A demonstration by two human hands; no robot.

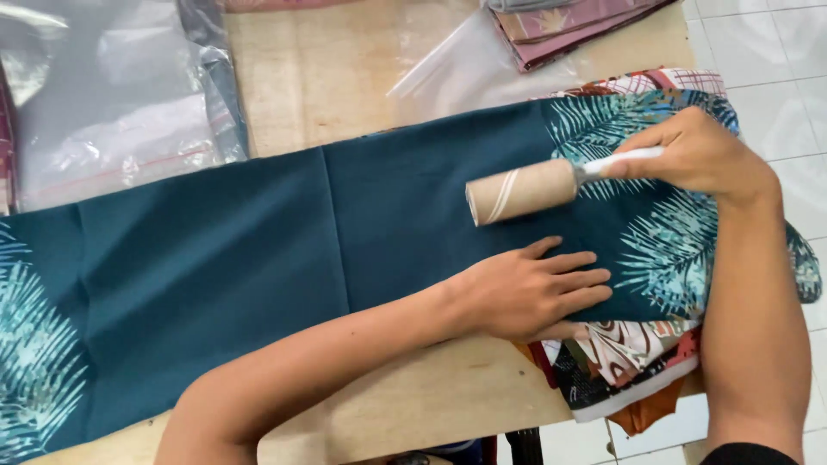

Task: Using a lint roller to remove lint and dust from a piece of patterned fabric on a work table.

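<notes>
Nearest, the left hand lies flat, fingers spread, pressing a teal cloth with pale leaf print onto the wooden surface. Just beyond, the right hand grips the white handle of a lint roller resting on that cloth. Farther off lie clear plastic bags and what seems folded pink fabric.

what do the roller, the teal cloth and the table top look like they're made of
Roller: tan paper-like sheet wound on a drum, matte, with a white handle that looks plastic, held by the right hand. Teal cloth: smooth woven fabric, matte, with fold creases. Table top: pale bare wood or board, visible grain.
</notes>
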